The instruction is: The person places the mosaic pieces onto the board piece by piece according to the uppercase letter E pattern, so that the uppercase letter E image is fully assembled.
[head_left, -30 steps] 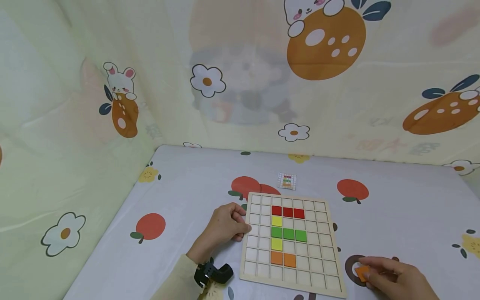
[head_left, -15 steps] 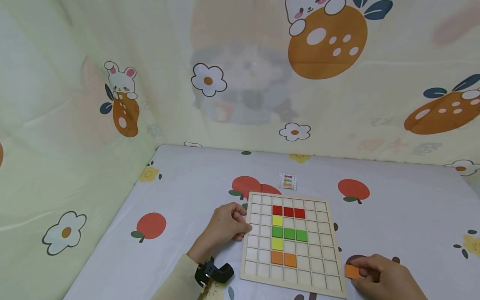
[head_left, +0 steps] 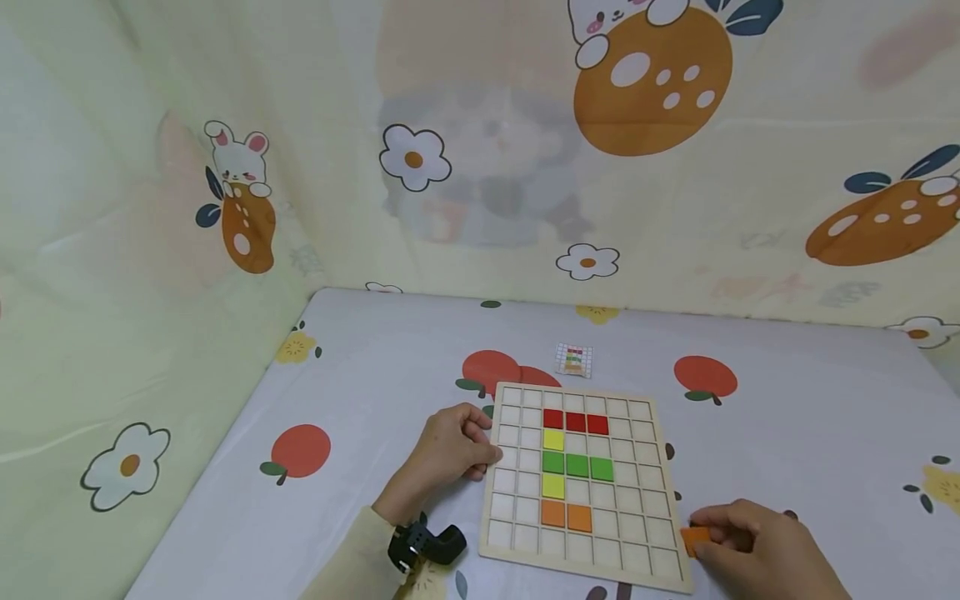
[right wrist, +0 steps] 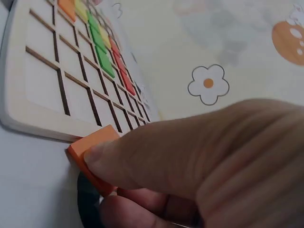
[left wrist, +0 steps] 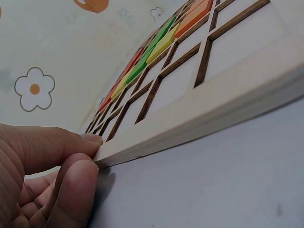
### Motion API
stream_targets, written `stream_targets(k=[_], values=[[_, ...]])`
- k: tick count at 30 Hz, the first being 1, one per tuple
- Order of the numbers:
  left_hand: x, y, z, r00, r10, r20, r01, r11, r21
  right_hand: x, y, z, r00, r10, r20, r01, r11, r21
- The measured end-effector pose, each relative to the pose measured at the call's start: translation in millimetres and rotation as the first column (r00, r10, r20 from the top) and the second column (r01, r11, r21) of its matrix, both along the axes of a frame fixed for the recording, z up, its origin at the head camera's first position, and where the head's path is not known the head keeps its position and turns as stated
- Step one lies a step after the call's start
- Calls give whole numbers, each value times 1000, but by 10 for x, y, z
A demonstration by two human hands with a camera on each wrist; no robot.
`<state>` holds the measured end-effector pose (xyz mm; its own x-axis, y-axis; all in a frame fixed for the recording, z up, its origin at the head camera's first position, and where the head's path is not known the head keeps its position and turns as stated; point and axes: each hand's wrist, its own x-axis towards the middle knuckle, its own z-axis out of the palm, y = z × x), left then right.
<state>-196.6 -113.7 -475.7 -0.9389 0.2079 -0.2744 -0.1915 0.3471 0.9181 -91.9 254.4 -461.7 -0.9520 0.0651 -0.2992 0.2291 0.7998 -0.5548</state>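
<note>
A square wooden grid board (head_left: 630, 528) lies on the cloth, with red tiles (head_left: 575, 422), yellow tiles (head_left: 552, 486), green tiles (head_left: 577, 465) and two orange tiles (head_left: 579, 517) set in its cells. My left hand (head_left: 450, 448) pinches the board's left edge; in the left wrist view its thumb (left wrist: 61, 145) lies on the rim. Just off the board's lower right edge, my right hand (head_left: 765, 546) holds another orange tile (head_left: 694, 541) between thumb and fingers. The right wrist view shows this tile (right wrist: 84, 148) tilted close beside the rim; whether they touch I cannot tell.
Behind the board lies a small pattern card (head_left: 574, 361) with coloured squares. A white cloth (head_left: 390, 375) printed with fruit covers the table. Printed curtains (head_left: 480, 275) close off the back and left. A black wrist strap (head_left: 423, 546) sits on the left forearm.
My right hand has moved left with the orange tile, from over the dark printed ring to the board's right edge. The left hand and the board have stayed in place.
</note>
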Motion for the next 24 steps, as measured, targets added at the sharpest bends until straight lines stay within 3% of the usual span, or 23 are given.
stream_targets(k=[5,11,17,19,24], values=[[-3,-6,-9,1000,-3,-3,3,1000,9,9,75,-51,998,-31,47,35,996,-77],[4,-11,-9,1000,-6,-6,7,1000,10,10,116,-49,999,-11,50,19,988,-152],[1,-7,-10,1000,-3,-7,3,1000,4,3,99,-32,995,-42,93,71,937,-342],[4,-7,-8,1000,-3,-10,3,1000,0,-2,72,-31,992,-71,104,100,944,-315],[7,-6,-8,1000,-6,-25,6,1000,-8,-37,17,-46,994,-71,84,82,989,-127]])
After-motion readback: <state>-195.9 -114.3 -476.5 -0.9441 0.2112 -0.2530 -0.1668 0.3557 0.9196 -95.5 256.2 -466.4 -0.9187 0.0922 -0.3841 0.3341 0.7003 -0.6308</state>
